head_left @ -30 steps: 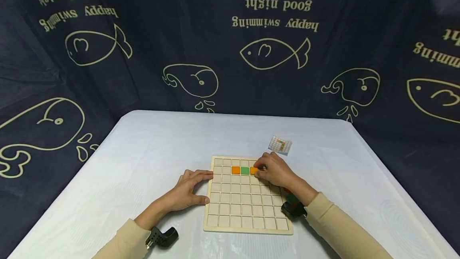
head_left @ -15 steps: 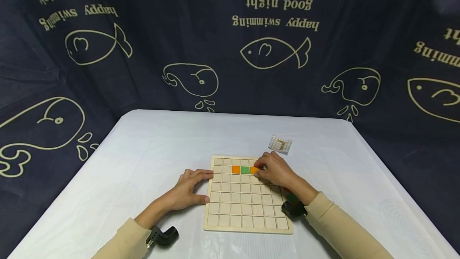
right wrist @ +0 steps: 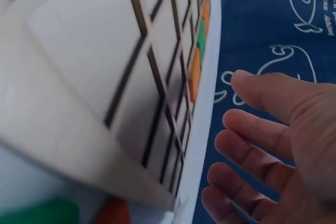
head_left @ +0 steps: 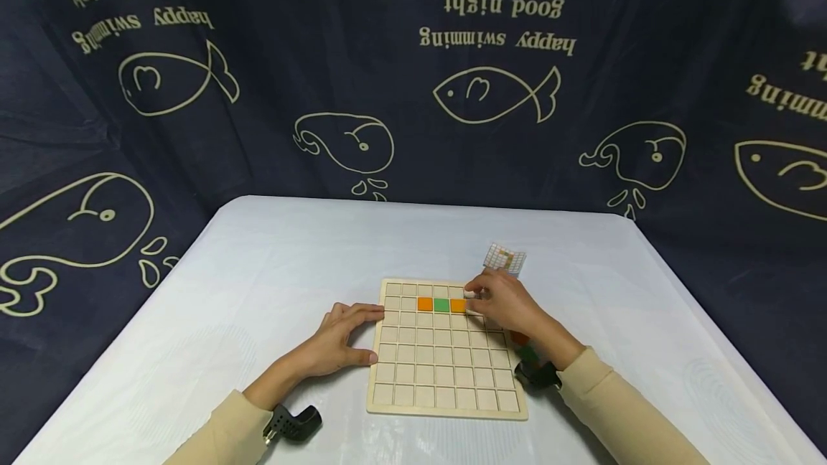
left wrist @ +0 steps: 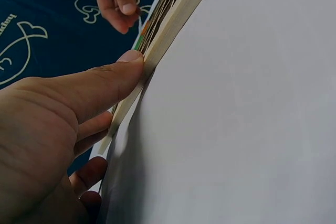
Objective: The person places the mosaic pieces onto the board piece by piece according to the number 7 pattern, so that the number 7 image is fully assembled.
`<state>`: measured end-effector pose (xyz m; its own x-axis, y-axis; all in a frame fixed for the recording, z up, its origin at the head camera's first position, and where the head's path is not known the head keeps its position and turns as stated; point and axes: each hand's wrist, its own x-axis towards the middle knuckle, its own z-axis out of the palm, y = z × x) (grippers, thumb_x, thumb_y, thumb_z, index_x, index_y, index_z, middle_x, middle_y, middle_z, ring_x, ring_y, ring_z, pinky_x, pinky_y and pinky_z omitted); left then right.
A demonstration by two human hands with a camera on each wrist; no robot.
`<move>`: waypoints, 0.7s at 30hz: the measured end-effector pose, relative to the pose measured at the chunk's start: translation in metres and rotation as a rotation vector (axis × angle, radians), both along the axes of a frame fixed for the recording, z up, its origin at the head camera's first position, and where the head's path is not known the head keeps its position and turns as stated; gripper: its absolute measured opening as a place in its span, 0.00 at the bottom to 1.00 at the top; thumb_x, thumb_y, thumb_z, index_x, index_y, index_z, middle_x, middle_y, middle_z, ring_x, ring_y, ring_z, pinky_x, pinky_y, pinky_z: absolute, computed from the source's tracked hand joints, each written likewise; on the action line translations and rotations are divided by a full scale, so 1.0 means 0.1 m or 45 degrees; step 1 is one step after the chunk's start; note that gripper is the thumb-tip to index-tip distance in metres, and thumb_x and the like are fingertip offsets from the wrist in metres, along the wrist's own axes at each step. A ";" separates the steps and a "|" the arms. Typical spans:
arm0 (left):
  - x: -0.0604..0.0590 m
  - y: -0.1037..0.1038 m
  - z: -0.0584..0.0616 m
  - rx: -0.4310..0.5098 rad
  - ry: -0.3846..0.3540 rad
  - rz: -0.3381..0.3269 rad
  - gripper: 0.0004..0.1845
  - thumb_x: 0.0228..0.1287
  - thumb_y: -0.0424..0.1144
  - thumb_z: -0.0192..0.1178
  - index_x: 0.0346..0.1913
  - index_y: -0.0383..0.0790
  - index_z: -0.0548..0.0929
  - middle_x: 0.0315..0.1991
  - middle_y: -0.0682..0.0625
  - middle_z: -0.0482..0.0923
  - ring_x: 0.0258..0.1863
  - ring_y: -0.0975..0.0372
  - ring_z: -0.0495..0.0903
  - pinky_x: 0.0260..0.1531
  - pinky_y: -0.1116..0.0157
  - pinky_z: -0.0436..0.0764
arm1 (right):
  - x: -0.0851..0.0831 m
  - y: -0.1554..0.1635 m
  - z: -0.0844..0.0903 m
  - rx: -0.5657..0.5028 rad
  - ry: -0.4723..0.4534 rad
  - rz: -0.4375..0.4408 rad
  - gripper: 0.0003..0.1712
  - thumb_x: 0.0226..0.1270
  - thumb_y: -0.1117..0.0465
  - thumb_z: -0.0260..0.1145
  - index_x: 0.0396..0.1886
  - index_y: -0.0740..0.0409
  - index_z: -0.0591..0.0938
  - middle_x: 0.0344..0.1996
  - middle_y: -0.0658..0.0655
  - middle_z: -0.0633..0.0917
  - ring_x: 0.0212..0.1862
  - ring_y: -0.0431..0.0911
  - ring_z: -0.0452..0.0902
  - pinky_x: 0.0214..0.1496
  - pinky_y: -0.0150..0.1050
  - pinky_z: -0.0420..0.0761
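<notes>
While the left hand (head_left: 336, 344) braces the board (head_left: 446, 407) at nine o'clock, fingers flat, the right hand (head_left: 507, 303), empty and loosely spread, should lift clear of the orange tile (head_left: 458, 305)

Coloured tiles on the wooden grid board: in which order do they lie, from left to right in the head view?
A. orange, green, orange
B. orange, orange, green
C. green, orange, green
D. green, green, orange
A: in the second row of the wooden grid board, an orange tile, a green tile and another orange tile lie side by side, next to the right hand.
</notes>
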<state>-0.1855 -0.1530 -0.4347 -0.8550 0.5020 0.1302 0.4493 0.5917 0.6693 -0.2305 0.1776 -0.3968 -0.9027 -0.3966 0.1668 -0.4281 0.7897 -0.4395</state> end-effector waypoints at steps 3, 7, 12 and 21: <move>0.00 0.00 0.00 0.002 0.003 -0.008 0.36 0.47 0.50 0.71 0.63 0.50 0.72 0.67 0.57 0.66 0.46 0.64 0.58 0.44 0.64 0.56 | 0.01 0.05 0.03 -0.008 -0.012 -0.031 0.16 0.60 0.55 0.67 0.46 0.55 0.84 0.41 0.53 0.81 0.45 0.48 0.72 0.44 0.45 0.73; 0.00 -0.01 0.00 0.002 0.003 -0.017 0.36 0.48 0.50 0.70 0.63 0.50 0.72 0.67 0.58 0.65 0.47 0.64 0.58 0.45 0.64 0.56 | 0.03 0.13 0.07 -0.013 -0.027 -0.066 0.17 0.60 0.53 0.67 0.47 0.54 0.83 0.42 0.53 0.81 0.46 0.49 0.72 0.44 0.45 0.74; 0.00 -0.01 0.01 0.004 0.020 -0.019 0.36 0.48 0.50 0.70 0.63 0.49 0.72 0.67 0.57 0.66 0.48 0.64 0.59 0.45 0.63 0.56 | 0.06 0.25 0.08 -0.024 -0.063 -0.083 0.18 0.61 0.52 0.66 0.48 0.54 0.82 0.42 0.53 0.80 0.47 0.49 0.72 0.45 0.46 0.74; 0.01 -0.01 0.01 0.000 -0.004 -0.018 0.36 0.48 0.50 0.70 0.63 0.50 0.72 0.67 0.57 0.65 0.47 0.63 0.58 0.45 0.63 0.55 | 0.12 0.47 0.06 -0.008 -0.103 -0.098 0.17 0.60 0.54 0.66 0.48 0.54 0.83 0.43 0.52 0.81 0.48 0.49 0.71 0.46 0.45 0.74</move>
<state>-0.1844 -0.1539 -0.4333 -0.8481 0.5142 0.1280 0.4559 0.5850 0.6707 -0.2185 0.2245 -0.3909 -0.9412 -0.3244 0.0948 -0.3291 0.8160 -0.4752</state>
